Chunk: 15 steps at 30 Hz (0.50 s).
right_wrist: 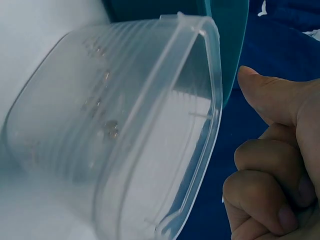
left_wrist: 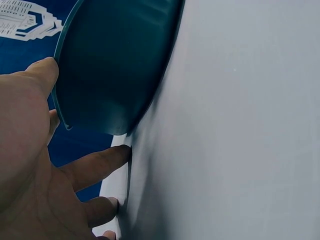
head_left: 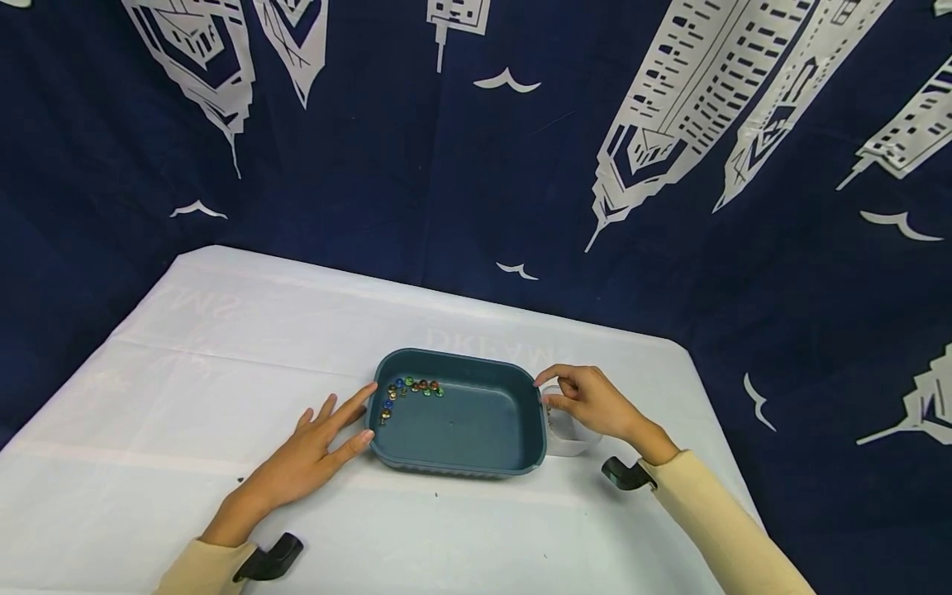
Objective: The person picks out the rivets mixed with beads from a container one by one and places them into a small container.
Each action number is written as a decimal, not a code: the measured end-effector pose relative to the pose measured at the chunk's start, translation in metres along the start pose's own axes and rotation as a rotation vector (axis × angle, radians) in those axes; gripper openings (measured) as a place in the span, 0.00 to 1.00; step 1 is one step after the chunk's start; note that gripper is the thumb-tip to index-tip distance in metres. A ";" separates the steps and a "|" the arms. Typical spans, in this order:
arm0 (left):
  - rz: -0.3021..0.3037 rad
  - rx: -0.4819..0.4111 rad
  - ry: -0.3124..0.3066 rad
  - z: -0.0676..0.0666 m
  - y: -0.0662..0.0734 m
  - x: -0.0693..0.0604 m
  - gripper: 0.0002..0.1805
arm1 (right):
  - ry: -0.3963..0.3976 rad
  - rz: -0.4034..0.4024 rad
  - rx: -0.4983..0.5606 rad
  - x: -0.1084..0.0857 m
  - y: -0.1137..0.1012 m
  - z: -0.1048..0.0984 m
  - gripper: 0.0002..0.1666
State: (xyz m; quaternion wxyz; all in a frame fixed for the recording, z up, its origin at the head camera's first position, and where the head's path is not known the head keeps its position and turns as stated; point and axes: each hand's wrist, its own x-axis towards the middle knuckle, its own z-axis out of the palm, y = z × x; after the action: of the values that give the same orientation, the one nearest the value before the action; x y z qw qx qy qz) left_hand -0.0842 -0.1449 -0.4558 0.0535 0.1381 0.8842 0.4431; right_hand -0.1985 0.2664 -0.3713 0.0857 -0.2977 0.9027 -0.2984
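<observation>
A dark teal tray [head_left: 454, 438] lies on the white table, with several coloured marbles [head_left: 423, 385] along its back left side and left end. My left hand [head_left: 305, 454] is spread at the tray's left end, thumb and forefinger touching its rim [left_wrist: 59, 45]. On the right end, the thumb and forefinger of my right hand [head_left: 595, 402] touch the rim from outside; its other fingers [right_wrist: 265, 175] are bent towards the palm. Beneath and beside that hand stands a clear plastic container [head_left: 568, 446], with small glassy balls [right_wrist: 112, 130] seen through its wall.
A white cloth [head_left: 186, 397] covers the table, with a few tiny dark specks near the front. Behind and to the right hangs a dark blue cloth [head_left: 372, 182] with white printed buildings. The clear container stands against or very close to the tray's right end.
</observation>
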 end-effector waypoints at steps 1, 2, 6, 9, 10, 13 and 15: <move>0.000 -0.001 0.000 0.000 0.000 0.000 0.36 | -0.004 -0.010 0.003 0.002 -0.001 0.001 0.13; 0.001 -0.003 0.000 0.000 -0.001 0.000 0.36 | -0.008 -0.021 0.005 0.003 -0.001 0.002 0.13; -0.001 -0.006 -0.001 0.000 -0.001 0.001 0.36 | -0.023 -0.053 0.005 0.010 -0.006 0.006 0.14; 0.001 -0.005 0.000 0.000 -0.001 0.001 0.36 | -0.033 -0.059 0.001 0.015 -0.009 0.008 0.14; 0.001 -0.004 0.000 0.000 -0.001 0.001 0.36 | -0.036 -0.062 -0.004 0.017 -0.010 0.009 0.14; 0.001 -0.004 0.002 0.000 -0.001 0.001 0.36 | -0.047 -0.064 -0.009 0.022 -0.012 0.012 0.14; 0.004 -0.004 0.002 0.000 -0.001 0.000 0.36 | -0.055 -0.064 -0.014 0.026 -0.013 0.014 0.14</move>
State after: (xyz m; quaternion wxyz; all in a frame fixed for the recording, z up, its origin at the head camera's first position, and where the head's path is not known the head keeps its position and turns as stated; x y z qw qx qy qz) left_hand -0.0850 -0.1456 -0.4563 0.0520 0.1392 0.8831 0.4451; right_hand -0.2080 0.2355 -0.3745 0.0988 -0.3352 0.8921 -0.2865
